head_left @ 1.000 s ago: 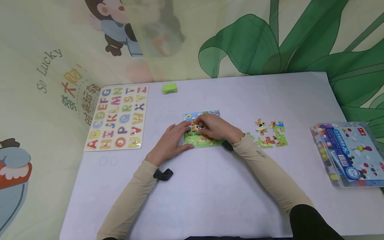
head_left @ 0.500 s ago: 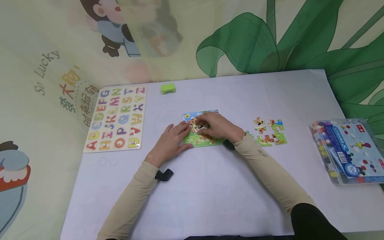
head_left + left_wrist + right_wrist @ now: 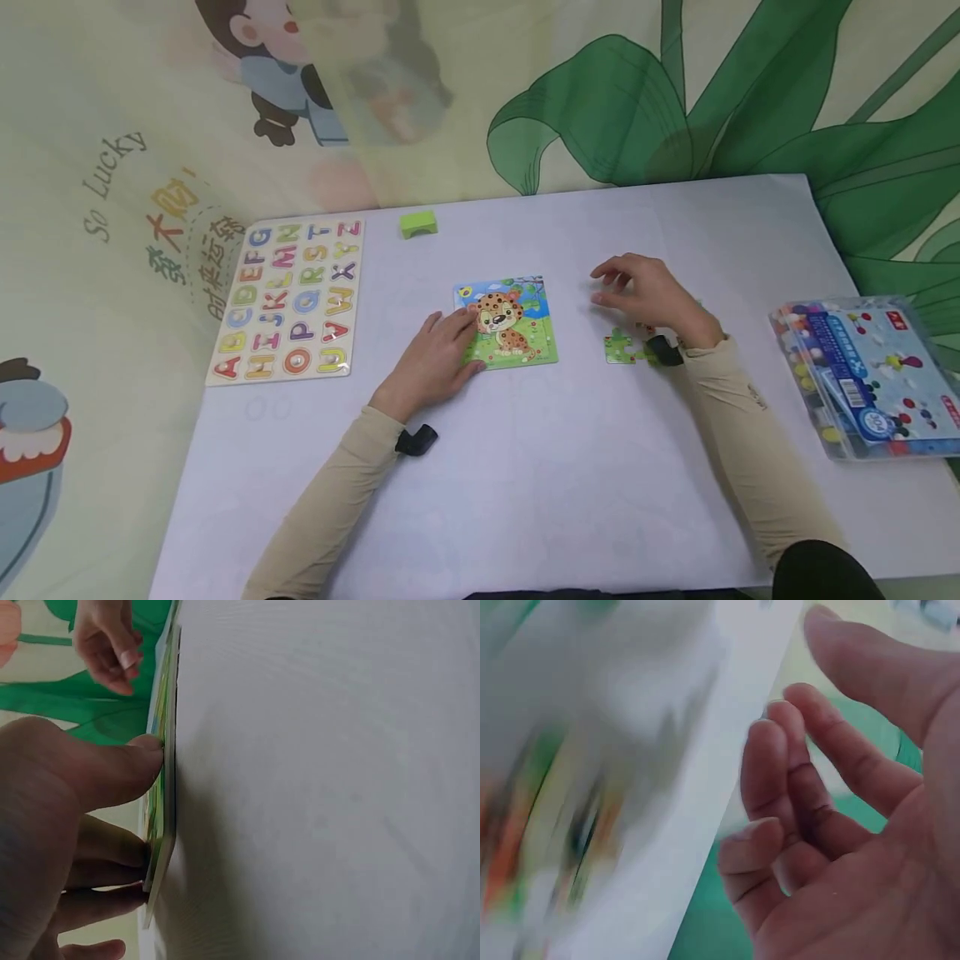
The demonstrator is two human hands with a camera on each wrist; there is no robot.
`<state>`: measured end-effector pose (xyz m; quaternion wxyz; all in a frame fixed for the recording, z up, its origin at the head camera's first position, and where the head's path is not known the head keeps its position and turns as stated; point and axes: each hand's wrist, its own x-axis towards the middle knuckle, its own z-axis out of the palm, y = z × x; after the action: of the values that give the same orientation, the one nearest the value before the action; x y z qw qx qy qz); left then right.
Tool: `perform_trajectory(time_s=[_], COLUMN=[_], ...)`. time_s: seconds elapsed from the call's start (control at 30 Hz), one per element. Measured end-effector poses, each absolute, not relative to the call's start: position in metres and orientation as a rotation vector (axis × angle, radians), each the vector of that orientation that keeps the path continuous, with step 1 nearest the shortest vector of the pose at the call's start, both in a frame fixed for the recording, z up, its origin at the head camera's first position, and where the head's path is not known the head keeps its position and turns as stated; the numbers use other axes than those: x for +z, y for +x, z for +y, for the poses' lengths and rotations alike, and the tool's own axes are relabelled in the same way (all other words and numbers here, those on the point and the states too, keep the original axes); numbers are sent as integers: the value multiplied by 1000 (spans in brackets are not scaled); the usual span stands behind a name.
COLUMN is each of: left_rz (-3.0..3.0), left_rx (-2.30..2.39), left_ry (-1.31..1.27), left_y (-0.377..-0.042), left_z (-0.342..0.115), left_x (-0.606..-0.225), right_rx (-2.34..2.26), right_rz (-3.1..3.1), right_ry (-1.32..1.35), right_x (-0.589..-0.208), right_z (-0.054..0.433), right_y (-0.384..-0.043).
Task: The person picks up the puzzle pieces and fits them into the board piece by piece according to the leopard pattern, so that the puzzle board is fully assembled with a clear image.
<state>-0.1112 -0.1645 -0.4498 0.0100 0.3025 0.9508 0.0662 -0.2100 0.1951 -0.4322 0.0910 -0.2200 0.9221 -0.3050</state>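
Observation:
A jigsaw puzzle (image 3: 517, 333) with a spotted leopard cub on green and blue lies flat at mid-table. My left hand (image 3: 431, 362) rests on its left side, fingers nearly straight. Up close in the left wrist view, the thumb (image 3: 124, 772) and fingertips touch the puzzle's thin board (image 3: 166, 802). To the right, my right hand (image 3: 648, 292) hovers with loosely bent fingers and holds nothing. Under it lie loose jigsaw pieces (image 3: 619, 347), partly hidden by the hand and wrist. In the right wrist view that palm (image 3: 840, 900) shows bare, and the pieces are blurred.
An alphabet board (image 3: 288, 300) lies at the table's left. A small green arch block (image 3: 418, 223) stands near the back edge. At the right sits a clear plastic case (image 3: 870, 375) with coloured balls and a blue label. A printed curtain (image 3: 450, 167) hangs behind.
My right hand has left the puzzle and swung right to above the loose pieces, so the leopard picture now shows. The left hand stays at the puzzle's left side.

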Motion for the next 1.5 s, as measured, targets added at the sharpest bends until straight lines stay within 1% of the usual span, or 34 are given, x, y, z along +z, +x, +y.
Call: perform_trajectory(time_s=[0.2,0.3,0.43,0.73,1.0,1.1,1.5], left_rz=[2984,2981,3005,3087,3126,3145,3228], left_rx=[209,213,195,300,494,528,533], left_ry=[914,896,908,921,946,938,962], left_y=[-109,-108,-108,-111,-121,-120,-117], left_z=[-160,-159,-159,-160,-158,-158,-157], left_x=[-450,-452,-454,-461,-466,-467,-470], right_rx=[-804,-761,-743,-749,-743,-732,-774], right_rz=[2753,2726,2688,2642,2657,2670,2711], right_ry=[-481,-418,-423,-505,-443,-444,-463], right_x=[-430,-432,-433,-432,-436,-437,-439], right_z=[245,260,272,268,266,263,263], right_y=[-204,-200,-194,-193,-192,-193,-194])
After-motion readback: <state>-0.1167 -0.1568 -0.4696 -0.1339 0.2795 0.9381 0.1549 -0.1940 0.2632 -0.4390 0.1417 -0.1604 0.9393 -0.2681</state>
